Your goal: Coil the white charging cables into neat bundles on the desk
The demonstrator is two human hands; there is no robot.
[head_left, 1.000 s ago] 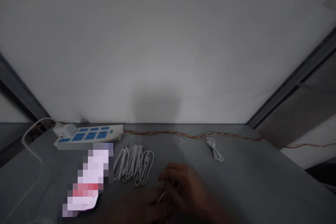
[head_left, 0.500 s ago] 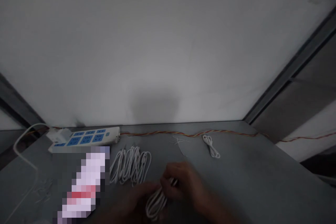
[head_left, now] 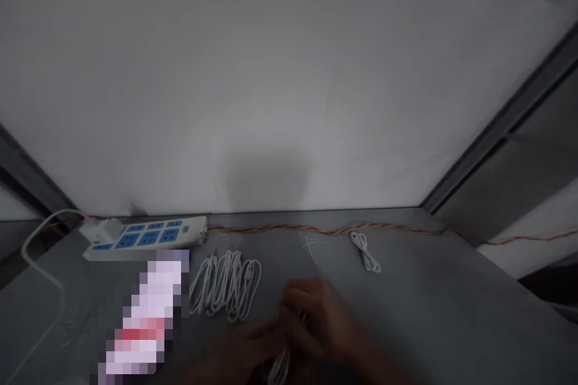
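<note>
From my end, R hand [head_left: 318, 316] had its fingers clenched round a white cable bundle [head_left: 279, 367], btm ctr, above the table [head_left: 433, 313]. L hand [head_left: 255, 341] was up against it; too dark, cdn't tell its grip. Coiled cables [head_left: 231, 286] lay nr the pwr strip [head_left: 195, 231].

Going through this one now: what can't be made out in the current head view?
All in the head view:
- White cable: most of it is hidden by the right hand.
- Left hand: dark and blurred; its grip is unclear.
- Bright object: pixel blocks mask its surface.
- White cord: cut off by the bottom edge.
- Thin scraps: too small and faint to identify.
</note>
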